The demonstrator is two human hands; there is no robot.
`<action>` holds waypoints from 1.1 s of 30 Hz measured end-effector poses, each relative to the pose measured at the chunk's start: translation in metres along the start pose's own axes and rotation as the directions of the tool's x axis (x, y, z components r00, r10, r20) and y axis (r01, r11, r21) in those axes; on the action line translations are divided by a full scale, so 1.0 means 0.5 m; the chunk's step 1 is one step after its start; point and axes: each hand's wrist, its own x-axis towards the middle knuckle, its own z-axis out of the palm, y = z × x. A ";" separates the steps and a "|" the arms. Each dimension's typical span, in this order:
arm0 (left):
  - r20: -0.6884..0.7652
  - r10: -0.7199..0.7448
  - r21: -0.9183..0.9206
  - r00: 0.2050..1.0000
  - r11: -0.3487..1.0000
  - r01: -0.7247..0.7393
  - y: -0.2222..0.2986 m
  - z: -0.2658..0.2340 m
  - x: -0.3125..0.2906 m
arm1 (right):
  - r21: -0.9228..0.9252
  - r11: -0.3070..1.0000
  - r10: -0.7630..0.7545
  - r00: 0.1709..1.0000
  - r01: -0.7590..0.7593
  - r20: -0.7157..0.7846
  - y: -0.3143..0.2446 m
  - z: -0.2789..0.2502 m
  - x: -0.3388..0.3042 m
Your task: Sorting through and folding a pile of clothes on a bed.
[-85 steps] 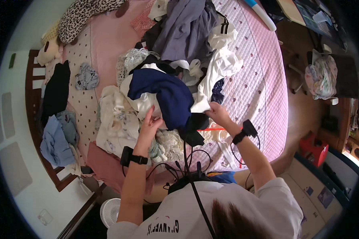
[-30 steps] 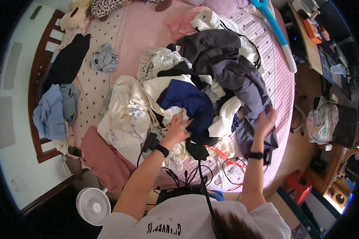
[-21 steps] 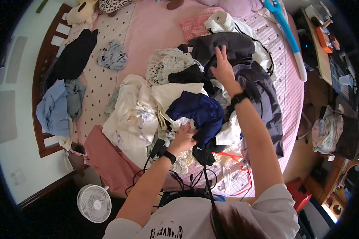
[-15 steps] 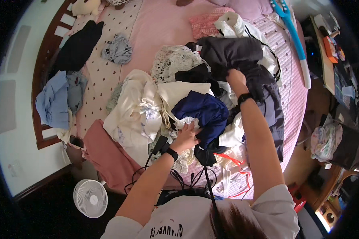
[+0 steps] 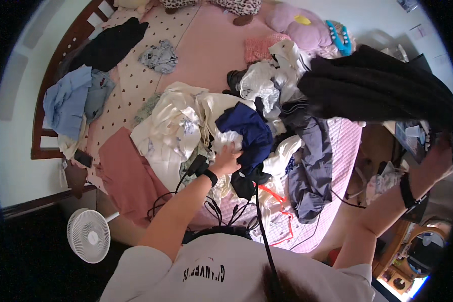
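Note:
A long black garment (image 5: pixel 382 85) is stretched out to the right, lifted off the heap, its left end still over the other clothes. At the right rim of the view my right hand (image 5: pixel 438 157) grips its end; motion and the rim blur the fingers. My left hand (image 5: pixel 225 160) lies on the heap with fingers apart, touching a crumpled white cloth (image 5: pixel 229 140) beside a navy satin garment (image 5: pixel 246 133). Around them are a cream satin garment (image 5: pixel 173 128), white lacy clothing (image 5: pixel 260 88) and dark grey trousers (image 5: pixel 311 166).
A dusty pink cloth (image 5: pixel 128 173) hangs over the bed's near edge. Blue clothes (image 5: pixel 68 103) and a black garment (image 5: pixel 110 48) lie by the headboard. A white fan (image 5: pixel 89 235) stands at the lower left. Black cables (image 5: pixel 226 214) run before me; a desk (image 5: pixel 412 138) is at the right.
My right hand has swung far to the right, pulling the black garment up off the heap and uncovering white lacy clothes. My left hand stays on the heap. The view has shifted.

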 end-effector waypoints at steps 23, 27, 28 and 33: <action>-0.005 0.478 -0.814 0.879 0.509 -0.281 0.296 -0.021 -0.246 | 0.587 0.722 0.179 0.919 -0.366 0.352 -0.223 -0.277 0.000; -0.008 0.271 -0.732 0.963 0.654 -0.190 0.229 -0.017 -0.219 | 0.729 0.550 0.238 0.913 -0.407 0.331 -0.246 -0.326 -0.009; -0.046 0.090 -0.644 0.995 0.759 -0.098 0.200 -0.004 -0.206 | 0.754 0.527 0.226 0.920 -0.391 0.319 -0.273 -0.332 -0.014; 0.392 -0.014 -0.789 0.920 0.508 0.344 0.235 -0.013 -0.246 | 0.686 0.720 -0.076 0.971 -0.106 0.229 -0.356 -0.394 -0.020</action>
